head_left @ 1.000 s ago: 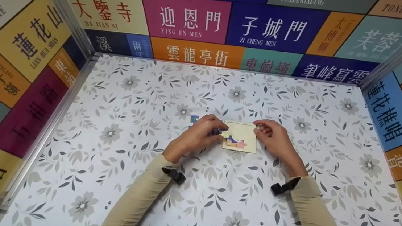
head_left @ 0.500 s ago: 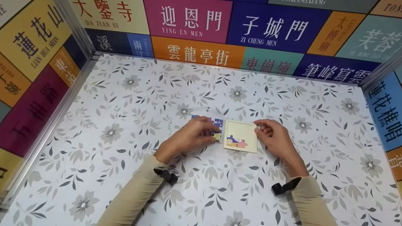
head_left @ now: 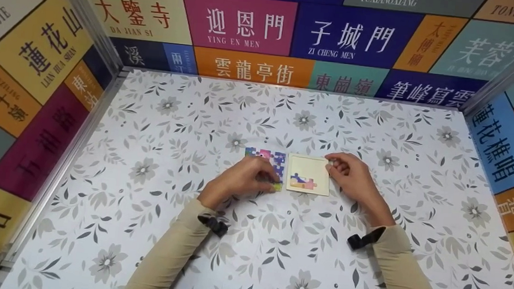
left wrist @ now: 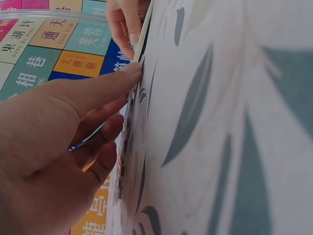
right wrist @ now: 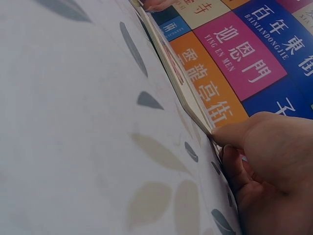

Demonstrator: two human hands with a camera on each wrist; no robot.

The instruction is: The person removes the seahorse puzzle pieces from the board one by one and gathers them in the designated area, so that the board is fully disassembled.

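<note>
On the patterned tabletop lies a pale square puzzle tray (head_left: 313, 165), with a few joined pieces (head_left: 305, 182) in its lower left part. Directly left of it is a flat group of blue, purple and pink jigsaw pieces (head_left: 280, 159), partly covered by my left hand (head_left: 245, 177). That hand's thumb and forefinger pinch a yellow-green puzzle piece (head_left: 277, 187) at the group's lower right corner; the left wrist view shows the thumb (left wrist: 129, 71) low along the edge. My right hand (head_left: 351, 172) grips the tray's upper right corner, thumb (right wrist: 222, 134) against its rim.
Panels with coloured signs (head_left: 249, 25) stand behind the table and on both sides. The white floral tabletop (head_left: 223, 109) reaches to their feet. A dark wrist camera (head_left: 213, 225) is strapped on each sleeve.
My left hand has drawn back left from over the tray, then slid down to the group's lower corner, uncovering more pieces. The right hand and tray stay nearly still.
</note>
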